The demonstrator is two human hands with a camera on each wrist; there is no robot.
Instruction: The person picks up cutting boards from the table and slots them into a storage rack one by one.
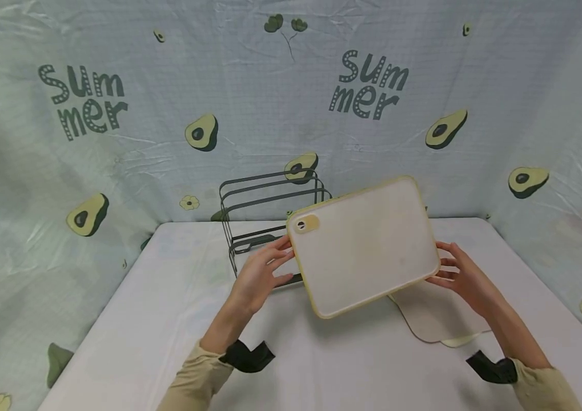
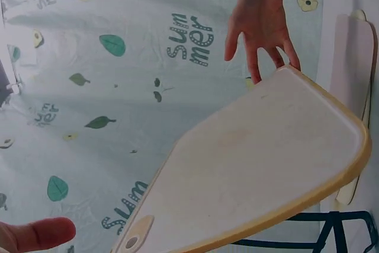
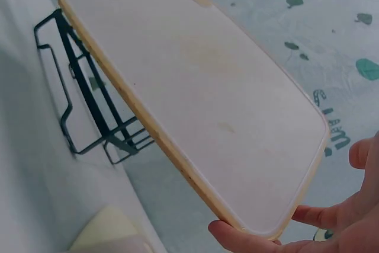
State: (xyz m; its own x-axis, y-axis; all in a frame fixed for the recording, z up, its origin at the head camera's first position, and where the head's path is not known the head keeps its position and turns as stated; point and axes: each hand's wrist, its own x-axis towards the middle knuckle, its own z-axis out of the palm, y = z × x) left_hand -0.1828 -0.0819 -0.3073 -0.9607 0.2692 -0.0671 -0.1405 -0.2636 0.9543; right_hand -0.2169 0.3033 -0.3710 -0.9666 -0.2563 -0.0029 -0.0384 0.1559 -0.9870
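Observation:
A white cutting board (image 1: 365, 245) with a yellow rim and a handle hole in its upper left corner is raised above the table, tilted. Fingertips of my left hand (image 1: 260, 274) touch its left edge, and the thumb stands apart from it. At the lower right corner, my right hand (image 1: 468, 279) supports the board on extended fingers; its thumb is also off the surface in the right wrist view. Part of each hand's fingers is hidden behind the board. Behind the board's left side stands a dark wire rack (image 3: 90, 90), partly covered by it.
More flat boards (image 1: 440, 314) lie stacked on the white table (image 1: 116, 342) at the right, partly under the raised board. A patterned curtain (image 1: 249, 85) with avocados and lettering hangs behind the table and along its sides.

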